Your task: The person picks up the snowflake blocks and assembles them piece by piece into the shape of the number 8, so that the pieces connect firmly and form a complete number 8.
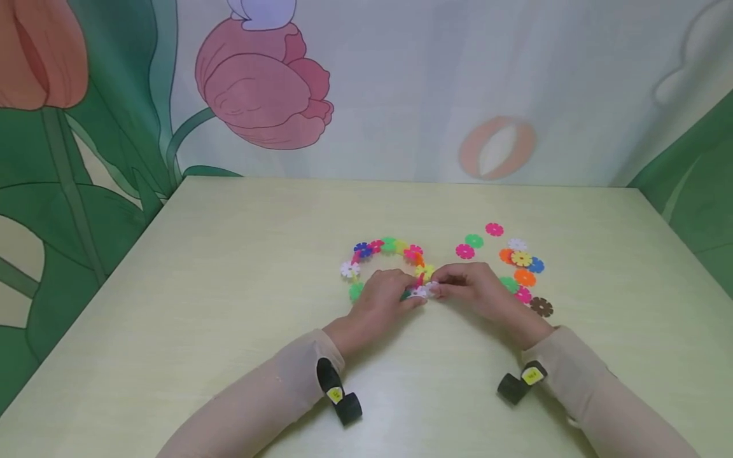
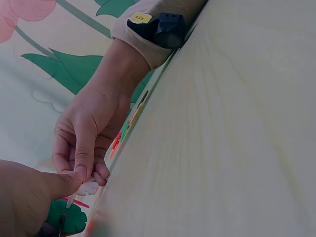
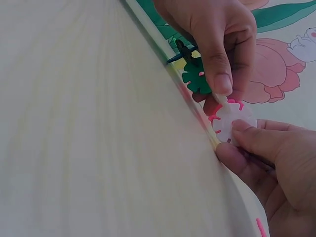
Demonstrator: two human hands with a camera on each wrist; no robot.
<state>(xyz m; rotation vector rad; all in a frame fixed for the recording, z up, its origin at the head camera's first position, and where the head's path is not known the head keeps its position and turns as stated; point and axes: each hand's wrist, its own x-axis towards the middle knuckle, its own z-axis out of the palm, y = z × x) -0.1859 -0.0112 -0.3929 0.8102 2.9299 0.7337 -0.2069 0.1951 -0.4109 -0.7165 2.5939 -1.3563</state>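
Note:
A ring-shaped chain of colourful notched flower discs [image 1: 389,245] lies on the table around my hands' work area. My left hand [image 1: 379,300] pinches the chain's near end between thumb and fingers. Beside its fingers a dark green disc [image 3: 196,79] shows in the right wrist view, with a white piece partly hidden under the thumb. From the right, my right hand [image 1: 480,289] pinches a white flower disc [image 3: 228,122] by its edge. That disc stands against the white piece at the left fingertips; whether their slots interlock I cannot tell. Pink discs show partly behind it.
Loose flower discs lie to the right, among them a pink disc [image 1: 494,229], a yellow disc [image 1: 521,259], an orange disc [image 1: 524,277] and a brown disc [image 1: 541,307]. The pale table [image 1: 229,254] meets a flower-painted wall [image 1: 389,95] at its far edge.

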